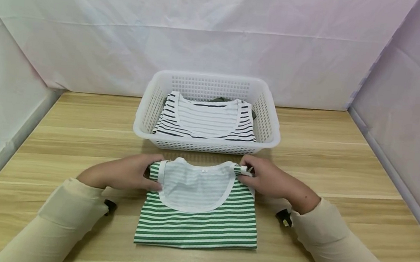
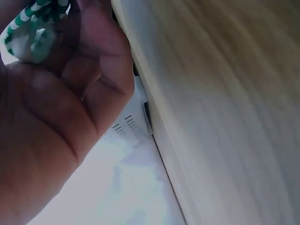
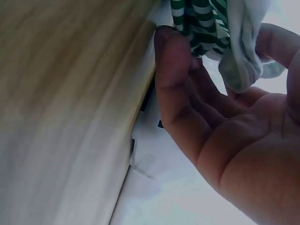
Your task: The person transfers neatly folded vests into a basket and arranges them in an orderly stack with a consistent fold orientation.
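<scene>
A folded green-and-white striped shirt [image 1: 198, 230] lies on the wooden table, its white-trimmed scoop neck facing the basket. At the shirt's upper left corner my left hand [image 1: 130, 171] grips the shoulder, thumb on top and fingers behind. My right hand [image 1: 269, 177] pinches the upper right shoulder, where a bit of white trim sticks out. In the left wrist view, bunched striped cloth [image 2: 40, 37] sits between thumb and fingers. The right wrist view has the gathered shirt fabric [image 3: 201, 26] held within the curled fingers [image 3: 173, 61].
Just beyond the shirt stands a white plastic basket [image 1: 271, 112]. Inside it lies a folded shirt with dark stripes [image 1: 207, 124], with a bit of dark green cloth [image 1: 220, 99] behind. White sheeting [image 1: 204, 47] hangs at the back and both sides of the wooden table [image 1: 346, 174].
</scene>
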### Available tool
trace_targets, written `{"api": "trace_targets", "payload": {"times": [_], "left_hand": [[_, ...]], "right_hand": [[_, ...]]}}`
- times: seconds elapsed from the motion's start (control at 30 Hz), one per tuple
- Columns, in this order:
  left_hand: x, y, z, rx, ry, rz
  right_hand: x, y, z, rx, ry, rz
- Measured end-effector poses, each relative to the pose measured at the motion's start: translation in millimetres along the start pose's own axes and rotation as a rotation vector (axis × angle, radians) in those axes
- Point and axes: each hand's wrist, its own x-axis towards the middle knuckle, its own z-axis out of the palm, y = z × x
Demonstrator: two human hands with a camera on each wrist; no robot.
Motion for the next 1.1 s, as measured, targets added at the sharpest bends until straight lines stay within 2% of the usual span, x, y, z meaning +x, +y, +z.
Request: {"api": "trace_targets", "payload": {"times": [0.13,0.3,0.47,0.63,0.8,1.1], "left_hand": [[-0.3,1.1,-1.8,-0.059,0.011,-0.033],[-0.9,3.2,-2.5,-0.145,-0.015,-0.044],[-1.6,4.8,-1.3,-0.151,-0.032,-0.017],[-2.0,5.4,2.5,-0.167,-0.106,0.031],[-1.5,4.4,4.2,-0.22,-0.168,0.074],[-0.4,6.0,3.0,-0.211,-0.134,0.081]], "right_hand": [[0.7,1.3,-1.2,0.071,-0.015,0.0],[0.2,3.1,-3.9,0.124,-0.07,0.004],[-0.1,6.4,-3.2,0.142,-0.136,-0.021],[-0.4,7.9,-1.1,0.185,-0.217,-0.043],[-0.8,6.4,-0.8,0.191,-0.223,-0.085],[-4.0,4.5,-2.2,0.22,-0.228,-0.074]]}}
